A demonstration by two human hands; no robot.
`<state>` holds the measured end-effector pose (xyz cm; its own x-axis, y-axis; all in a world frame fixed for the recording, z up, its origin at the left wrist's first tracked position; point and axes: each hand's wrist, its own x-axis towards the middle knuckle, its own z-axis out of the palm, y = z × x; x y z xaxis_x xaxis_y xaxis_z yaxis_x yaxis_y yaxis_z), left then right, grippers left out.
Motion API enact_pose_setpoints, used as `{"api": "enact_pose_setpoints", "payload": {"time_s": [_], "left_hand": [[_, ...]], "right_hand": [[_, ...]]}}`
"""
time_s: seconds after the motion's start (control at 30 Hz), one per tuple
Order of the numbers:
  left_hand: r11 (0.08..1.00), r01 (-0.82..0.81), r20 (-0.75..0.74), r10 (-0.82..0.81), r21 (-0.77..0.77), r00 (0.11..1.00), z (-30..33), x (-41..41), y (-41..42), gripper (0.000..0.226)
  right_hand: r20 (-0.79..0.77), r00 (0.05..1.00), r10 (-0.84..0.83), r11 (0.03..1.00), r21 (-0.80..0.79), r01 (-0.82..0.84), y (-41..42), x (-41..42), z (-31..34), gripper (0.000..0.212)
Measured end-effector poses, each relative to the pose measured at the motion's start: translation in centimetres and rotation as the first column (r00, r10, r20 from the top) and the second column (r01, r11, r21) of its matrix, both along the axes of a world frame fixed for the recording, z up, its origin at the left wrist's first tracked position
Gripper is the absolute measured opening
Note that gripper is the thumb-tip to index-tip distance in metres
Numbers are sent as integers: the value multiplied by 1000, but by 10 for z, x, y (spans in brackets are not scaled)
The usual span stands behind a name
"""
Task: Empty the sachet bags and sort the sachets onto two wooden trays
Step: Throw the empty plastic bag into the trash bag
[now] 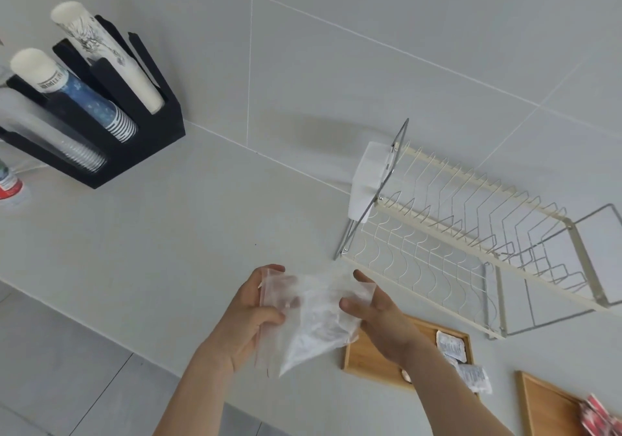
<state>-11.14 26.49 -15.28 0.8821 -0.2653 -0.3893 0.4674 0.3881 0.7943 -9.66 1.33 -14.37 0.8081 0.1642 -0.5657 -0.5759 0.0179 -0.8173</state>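
Both hands — left hand [250, 314], right hand [380, 314] — pinch clear sachet bag [316, 321] above counter [168, 233].

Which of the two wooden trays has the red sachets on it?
The tray at the frame's lower right corner, with red sachets. The tray beside the right hand holds white sachets.

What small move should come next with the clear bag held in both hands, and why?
Probably set the clear plastic bag aside on the counter. The left hand and right hand hold it above the counter and it looks empty, while white sachets lie on the near wooden tray and red sachets on the other tray.
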Motion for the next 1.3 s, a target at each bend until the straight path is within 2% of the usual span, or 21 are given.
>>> {"api": "enact_pose_setpoints", "payload": {"time_s": [0.1,0.2,0.23,0.3,0.4,0.5,0.63,0.7,0.8,0.93,1.03,1.13,1.3], "left_hand": [[1000,9,16,-9,-22,1000,9,4,-9,77],[998,-52,-68,50,-34,996,10,11,-20,74],[999,-42,-107,42,7,993,10,12,-25,70],[982,93,-154,-68,165,986,16,10,-36,55],[910,258,-202,-200,325,959,23,4,-57,40],[895,213,-144,-169,393,975,24,6,-76,39],[895,174,-54,-167,411,985,32,19,-101,46],[894,174,-19,-182,414,983,36,24,-113,44],[882,190,3,-212,431,977,39,28,-131,28],[867,190,51,-240,460,969,43,28,-161,4],[889,182,65,-230,421,971,51,25,-185,10],[873,239,54,-288,425,956,60,21,-206,21],[859,207,80,-275,469,958,66,10,-238,18]], "right_hand": [[43,999,15,995,99,-19,-16,-4,4,57],[78,986,-147,989,30,145,-31,-8,12,41],[99,978,-186,983,10,186,-37,-9,16,34],[131,968,-216,976,-9,219,-48,-13,25,24],[169,948,-268,962,-7,273,-65,-17,34,27],[173,925,-337,939,-9,344,-81,-24,41,27],[82,936,-342,940,24,341,-101,-44,47,30],[68,933,-353,933,-40,356,-111,-55,49,29],[120,871,-477,858,-152,491,-132,-66,51,27],[167,820,-547,810,-140,569,-157,-79,64,19],[134,825,-549,812,-147,565,-177,-93,68,21],[156,774,-613,756,-167,633,-198,-107,66,19],[192,724,-662,714,-131,688,-224,-123,64,19]]}}
